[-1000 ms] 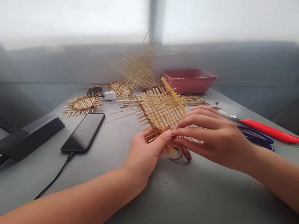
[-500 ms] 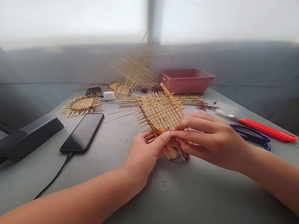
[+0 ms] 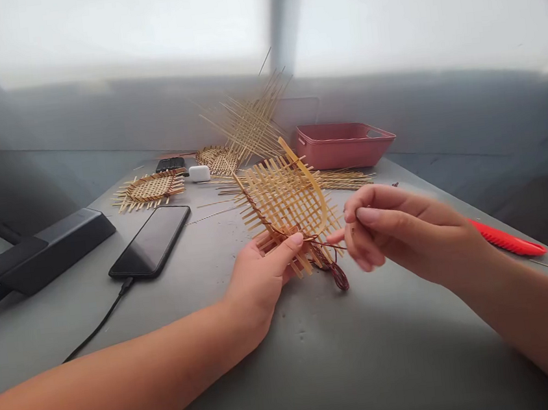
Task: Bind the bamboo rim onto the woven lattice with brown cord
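My left hand [image 3: 266, 274] is closed on the lower edge of a woven bamboo piece [image 3: 283, 194], its thumb pressed on top. The piece is tilted up, with loose strip ends sticking out around it. Dark brown cord binds its left edge, and a pale curved bamboo strip [image 3: 319, 194] stands along its right side. From the lower edge a brown cord [image 3: 324, 243] runs to my right hand [image 3: 398, 228], which is raised to the right, thumb and index finger pinched together. A looped bundle of the same cord [image 3: 340, 279] hangs below the piece.
A pink basket [image 3: 346, 148] and loose bamboo strips [image 3: 344, 178] lie behind. More woven pieces [image 3: 154, 187] sit at the back left, near a white case [image 3: 199, 173]. A phone [image 3: 151, 243] and black power block [image 3: 48, 248] are left; a red-handled knife [image 3: 507, 238] is right.
My right hand has pulled away from the weave, to the right and slightly up, drawing the cord out. The woven piece has shifted a little left. My right hand now covers the blue scissors.
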Demonstrator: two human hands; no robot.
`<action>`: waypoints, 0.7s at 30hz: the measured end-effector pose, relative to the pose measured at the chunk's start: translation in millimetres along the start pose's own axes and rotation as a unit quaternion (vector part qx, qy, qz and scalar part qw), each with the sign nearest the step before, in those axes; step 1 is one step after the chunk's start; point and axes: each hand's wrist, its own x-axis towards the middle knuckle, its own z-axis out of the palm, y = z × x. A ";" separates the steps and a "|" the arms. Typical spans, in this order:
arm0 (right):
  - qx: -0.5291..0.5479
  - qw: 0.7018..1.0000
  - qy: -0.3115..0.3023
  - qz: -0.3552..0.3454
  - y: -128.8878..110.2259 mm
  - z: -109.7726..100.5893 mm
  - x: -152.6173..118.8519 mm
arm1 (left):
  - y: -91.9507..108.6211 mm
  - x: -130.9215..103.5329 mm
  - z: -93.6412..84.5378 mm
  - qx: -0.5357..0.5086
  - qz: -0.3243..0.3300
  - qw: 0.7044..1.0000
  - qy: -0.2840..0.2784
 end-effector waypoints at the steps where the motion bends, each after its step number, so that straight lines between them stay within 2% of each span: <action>1: -0.004 1.000 0.016 0.011 -1.4 -0.7 0.1 | -0.1 0.3 -0.1 -0.001 0.003 1.000 0.007; 3: -0.079 0.996 0.044 0.014 -3.4 -3.4 -1.1 | -0.8 1.0 -0.5 -0.003 0.010 1.000 0.014; 5: -0.224 0.974 0.043 -0.004 -3.4 -8.7 -3.3 | -1.5 1.7 -1.3 -0.008 0.021 1.000 0.018; 8: -0.455 0.888 0.027 -0.056 2.6 -20.5 -5.7 | -1.5 2.1 -2.2 -0.014 0.035 0.999 0.036; 10: -0.546 0.833 0.031 -0.088 8.7 -28.8 -5.6 | -0.8 1.5 -2.1 -0.014 0.033 0.998 0.044; 12: -0.592 0.796 0.059 -0.110 13.1 -35.3 -4.6 | 0.2 0.6 -1.5 -0.014 0.030 0.999 0.043; 15: -0.615 0.763 0.139 -0.145 12.5 -39.3 -3.4 | 0.6 -0.6 -0.5 -0.013 0.027 0.999 0.044; 19: -0.623 0.713 0.258 -0.190 3.6 -35.0 -3.9 | -0.1 -1.0 -0.6 -0.012 0.031 0.999 0.043; 21: -0.623 0.699 0.278 -0.213 1.0 -31.5 -4.1 | 0.1 -0.9 -0.9 -0.014 0.031 0.998 0.044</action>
